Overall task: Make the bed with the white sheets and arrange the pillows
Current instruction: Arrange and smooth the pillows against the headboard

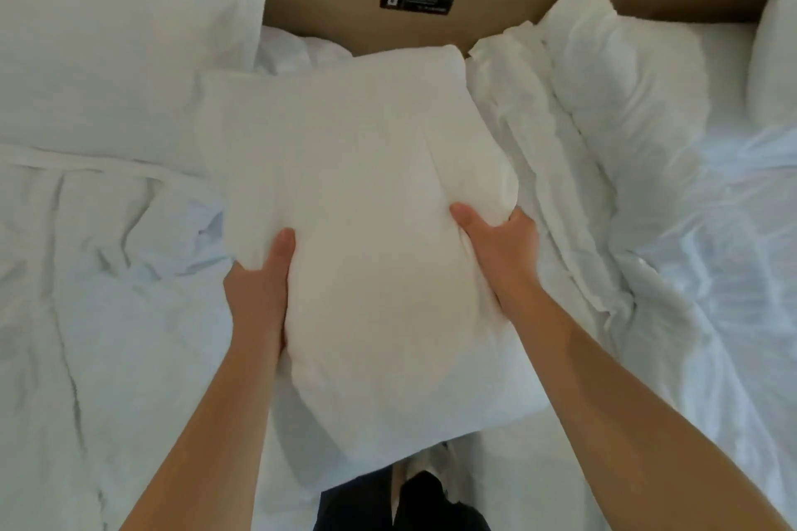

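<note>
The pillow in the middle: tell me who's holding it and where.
Both hands grip the white pillow: left hand on its left side, right hand on its right side.

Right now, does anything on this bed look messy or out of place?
Yes. The duvet on the right lies bunched in a rumpled heap against the headboard instead of spread flat, and the sheet on the left is creased. Both hands, left and right, grip a pillow not yet placed.
</note>
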